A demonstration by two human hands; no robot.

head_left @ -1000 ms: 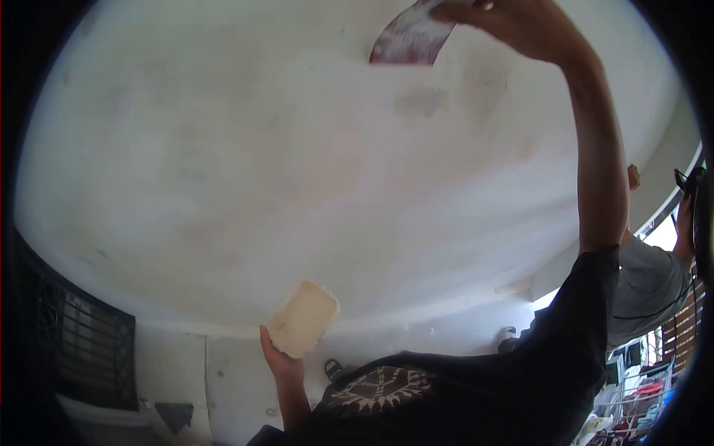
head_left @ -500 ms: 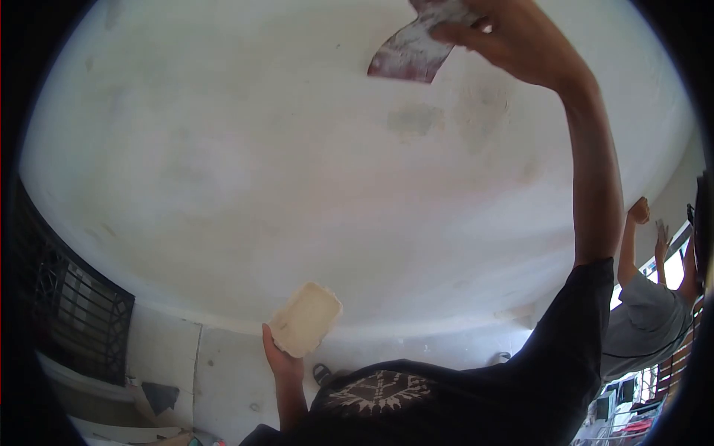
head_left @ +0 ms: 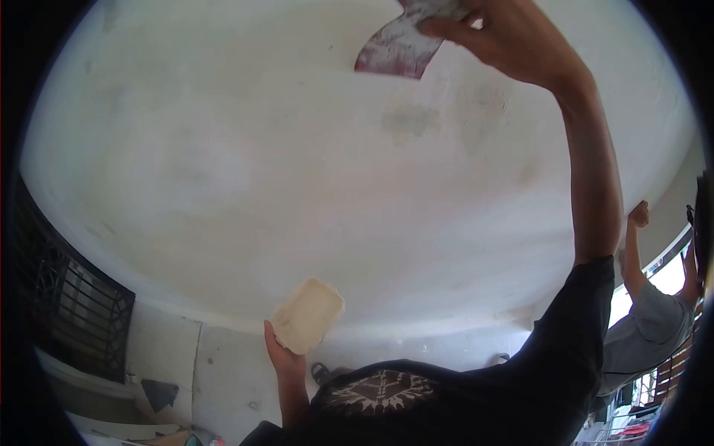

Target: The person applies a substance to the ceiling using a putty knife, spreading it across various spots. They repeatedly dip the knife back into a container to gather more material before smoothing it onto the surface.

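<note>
Against the ceiling (head_left: 297,163), scraper blade (head_left: 390,48) pointing lower-left.

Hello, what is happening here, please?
A person spreads white filler on a ceiling. The right hand, raised high, presses a wide scraper blade to the surface. The left hand holds a pale slab lower down. Another person at the right edge also reaches up.

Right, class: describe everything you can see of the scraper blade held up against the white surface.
The scraper blade is flat, fanning to a wide straight edge, reddish and smeared with white paste. The right hand grips its narrow end at the top of the picture, hiding any handle. It lies tilted against the white ceiling, wide edge pointing down-left.
</note>
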